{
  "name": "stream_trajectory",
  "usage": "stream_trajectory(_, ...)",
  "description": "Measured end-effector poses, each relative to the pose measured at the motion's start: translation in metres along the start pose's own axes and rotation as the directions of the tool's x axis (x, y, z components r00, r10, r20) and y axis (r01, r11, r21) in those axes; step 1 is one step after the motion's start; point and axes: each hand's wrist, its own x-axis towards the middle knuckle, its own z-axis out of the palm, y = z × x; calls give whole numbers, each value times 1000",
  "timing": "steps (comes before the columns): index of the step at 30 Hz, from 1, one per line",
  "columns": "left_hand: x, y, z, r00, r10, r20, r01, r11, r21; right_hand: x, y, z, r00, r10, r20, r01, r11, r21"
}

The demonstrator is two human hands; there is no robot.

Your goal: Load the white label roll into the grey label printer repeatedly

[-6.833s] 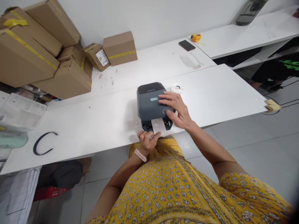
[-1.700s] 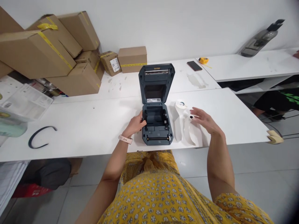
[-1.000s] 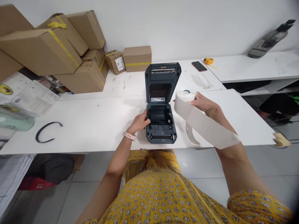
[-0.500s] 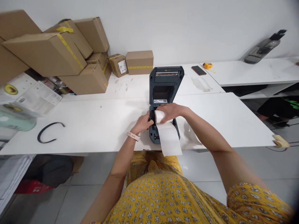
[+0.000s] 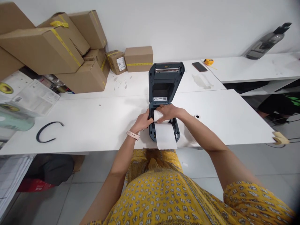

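Observation:
A dark label printer (image 5: 166, 82) stands near the table's front edge with its lid raised. Inside its lower half sits a white label roll (image 5: 157, 116), and a loose strip of the paper hangs forward over the printer's front. My right hand (image 5: 167, 112) is closed over the roll from the right and above. At the printer's left side my left hand (image 5: 142, 121) grips the inner left edge beside the roll, its fingers bent; part of them is hidden by the casing. A pink wristband (image 5: 132, 135) is on my left wrist.
Cardboard boxes (image 5: 79, 76) are piled at the back left. A black headband (image 5: 47, 131) lies on the left of the white table (image 5: 112, 122). A phone (image 5: 199, 66), a yellow tape measure (image 5: 208, 61) and a pump bottle (image 5: 267, 42) are at the back right. A small white roll (image 5: 197, 117) lies by my right forearm.
The label roll sits lower and straighter in the printer, pressed by my right hand. Its loose strip has swung left and now hangs straighter. The small roll beside my forearm has come into sight.

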Motion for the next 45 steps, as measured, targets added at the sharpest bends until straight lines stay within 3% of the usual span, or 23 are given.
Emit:
stream_trajectory(4,-4,-5,10,997,-1,-78,-1,1000,-18,-5,-1,2,999,-9,-44,9,1000,12)
stream_trajectory(6,-17,-8,22,976,0,-220,-2,1000,-8,-11,-1,2,998,-14,-64,15,1000,20)
stream_trajectory(8,-40,-11,38,897,63,-437,-64,998,14,-18,0,2,996,-23,-82,26,999,40)
stream_trajectory(10,-68,-12,54,749,263,-608,-257,961,101,-24,2,3,994,-45,-104,53,996,71)
stream_trajectory(12,-93,-11,68,619,561,-549,-492,822,286,-29,6,4,989,-61,-131,73,993,89)
stream_trajectory(13,-102,-10,74,572,662,-483,-554,747,368,-30,7,4,988,-62,-141,76,993,92)
stream_trajectory(14,-108,-9,80,559,721,-409,-580,693,428,-32,9,2,987,-59,-147,74,993,97)
stream_trajectory(16,-111,-8,90,577,750,-322,-575,654,492,-38,12,-4,986,-58,-157,79,988,135)
stream_trajectory(19,-102,-10,99,618,696,-366,-525,712,466,-54,15,-25,953,-112,-281,194,939,283)
stream_trajectory(21,-97,-12,103,616,673,-409,-524,738,424,-66,15,-45,845,-83,-528,310,881,358)
stream_trajectory(23,-95,-12,106,601,675,-428,-536,738,410,-74,15,-65,617,46,-785,386,852,354)
stream_trajectory(25,-97,-9,108,576,685,-446,-545,729,414,-73,16,-83,386,155,-910,385,869,311)
stream_trajectory(26,-98,-8,110,569,687,-452,-547,727,416,-68,18,-90,318,177,-931,366,883,293)
stream_trajectory(27,-100,-6,111,565,687,-457,-547,727,416,-61,20,-96,289,185,-939,345,895,283)
stream_trajectory(28,-101,-5,112,567,683,-461,-544,730,413,-53,23,-101,291,187,-938,329,902,281)
stream_trajectory(31,-102,-2,113,575,670,-470,-531,743,408,-28,31,-106,360,177,-916,327,895,302)
stream_trajectory(33,-103,-1,113,559,679,-476,-542,733,410,-23,30,-103,377,176,-909,338,888,312)
stream_trajectory(38,-113,-3,105,499,704,-504,-570,706,422,-66,-3,-59,297,220,-929,385,863,327)
stream_trajectory(40,-118,-2,98,437,674,-596,-537,727,428,-92,-22,-26,298,234,-925,415,841,346)
stream_trajectory(42,-118,1,90,377,580,-722,-502,783,367,-112,-38,12,389,263,-883,420,802,424)
stream_trajectory(43,-116,3,85,376,508,-775,-494,817,296,-118,-44,31,440,271,-856,411,787,460)
stream_trajectory(44,-113,6,81,411,421,-809,-488,851,195,-122,-49,49,492,280,-824,386,778,495)
stream_trajectory(45,-109,10,77,479,328,-814,-477,876,72,-123,-53,65,524,310,-794,357,766,534)
